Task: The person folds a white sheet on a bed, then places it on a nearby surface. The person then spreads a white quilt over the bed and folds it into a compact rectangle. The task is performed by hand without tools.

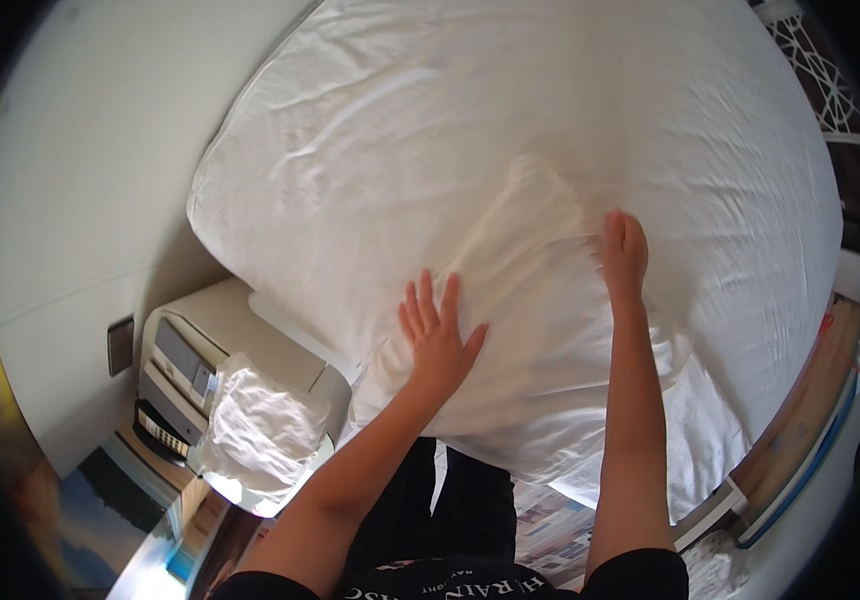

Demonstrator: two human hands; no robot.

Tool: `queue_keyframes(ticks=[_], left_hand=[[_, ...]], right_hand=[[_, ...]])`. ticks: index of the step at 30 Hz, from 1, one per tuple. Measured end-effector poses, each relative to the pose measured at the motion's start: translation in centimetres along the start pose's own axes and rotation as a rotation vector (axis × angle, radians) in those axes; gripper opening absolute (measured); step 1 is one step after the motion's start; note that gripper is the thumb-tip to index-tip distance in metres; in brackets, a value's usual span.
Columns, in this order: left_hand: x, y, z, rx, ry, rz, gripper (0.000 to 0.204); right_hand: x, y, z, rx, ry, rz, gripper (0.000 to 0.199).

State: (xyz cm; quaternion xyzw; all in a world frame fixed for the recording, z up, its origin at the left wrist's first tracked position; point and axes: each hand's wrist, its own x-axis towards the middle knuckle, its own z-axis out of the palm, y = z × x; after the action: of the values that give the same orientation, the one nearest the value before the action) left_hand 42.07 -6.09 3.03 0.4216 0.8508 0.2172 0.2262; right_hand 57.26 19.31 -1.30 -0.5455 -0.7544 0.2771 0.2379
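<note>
A loose white cloth (510, 300), wrinkled and partly folded, lies over the near part of a bed covered with a white sheet (400, 130). My left hand (437, 335) rests on this cloth with its fingers spread, palm down. To the right, my right hand (625, 255) is closed at the cloth's edge, its fingers curled and somewhat blurred. A fold of the cloth runs up to those fingers. What lies under the cloth is hidden.
Left of the bed stands a beige printer-like machine (240, 330) with a crumpled white cloth (265, 425) on it. A wall socket or switch plate (121, 346) is beside it. A wooden board (800, 390) and a white openwork rack (815, 70) line the right side.
</note>
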Motion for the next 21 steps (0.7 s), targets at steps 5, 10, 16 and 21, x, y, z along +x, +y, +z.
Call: queue_keyframes(ticks=[5, 10, 16, 21], left_hand=[[11.3, 6.1, 2.7, -0.152, 0.098, 0.432, 0.034], [18.7, 9.1, 5.1, -0.010, -0.034, 0.592, 0.026], [19.4, 9.1, 4.8, -0.093, -0.128, 0.625, 0.008], [18.6, 9.2, 5.2, -0.177, -0.052, 0.540, 0.006]], right_hand=[[-5.5, 1.6, -4.0, -0.158, 0.047, -0.135, 0.010], [-7.4, 1.3, -6.1, -0.311, 0.136, -0.069, 0.015], [-12.1, 9.4, -12.8, -0.742, 0.439, 0.328, 0.035], [-11.9, 13.0, -17.5, -0.159, 0.197, 0.973, 0.057]])
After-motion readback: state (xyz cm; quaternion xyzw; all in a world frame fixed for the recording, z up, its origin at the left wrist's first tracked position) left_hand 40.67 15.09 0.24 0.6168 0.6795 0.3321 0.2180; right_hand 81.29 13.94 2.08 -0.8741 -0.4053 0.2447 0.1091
